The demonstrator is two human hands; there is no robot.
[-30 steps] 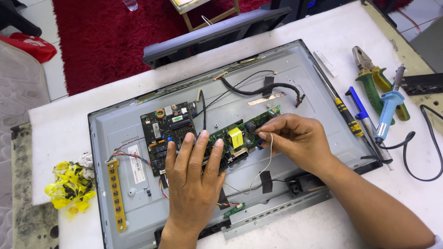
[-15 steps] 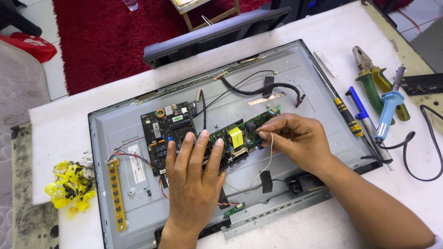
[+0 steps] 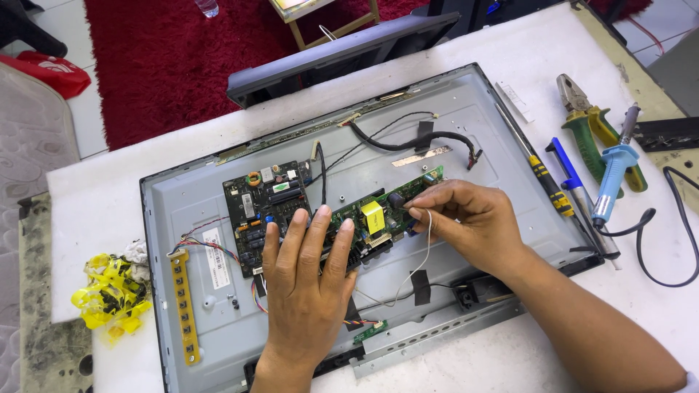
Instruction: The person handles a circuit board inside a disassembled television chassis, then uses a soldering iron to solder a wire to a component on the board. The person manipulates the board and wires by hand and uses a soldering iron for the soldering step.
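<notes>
Nearest the camera: left hand [image 3: 309,280] lies flat, fingers spread wide, palm down on the near end of the green circuit board [image 3: 378,218], pinning it against the grey back pan [image 3: 182,196] of the opened flat-screen set. It grips nothing, it only presses.

Right hand [image 3: 470,222] is closed to a narrow pinch at the board's right end, thumb and forefinger on a thin white wire [image 3: 422,251] that loops down toward the lower rail (whether the wire is seated in a connector there I cannot tell, the fingers cover it).

Progress, as I judge it: the rear cover is already off and the internals are exposed. The green board sits tilted across the pan beside the dark main board [image 3: 266,200], so it looks loose, not screwed down. The black cable [image 3: 408,142] further back ends free. The yellow button strip [image 3: 182,306] at the left edge lies on its wires. Wiring and fixing look still open.

Containers: the pan is the only tray-like thing here; it holds both boards, the strip and the cabling. No parts bin or screw cup in view.

Beyond, on the white table [image 3: 510,58]: screwdriver [image 3: 542,182], blue soldering iron [image 3: 611,178], green-handled pliers [image 3: 590,124], all untouched; yellow tape wad [image 3: 109,295] at left.
</notes>
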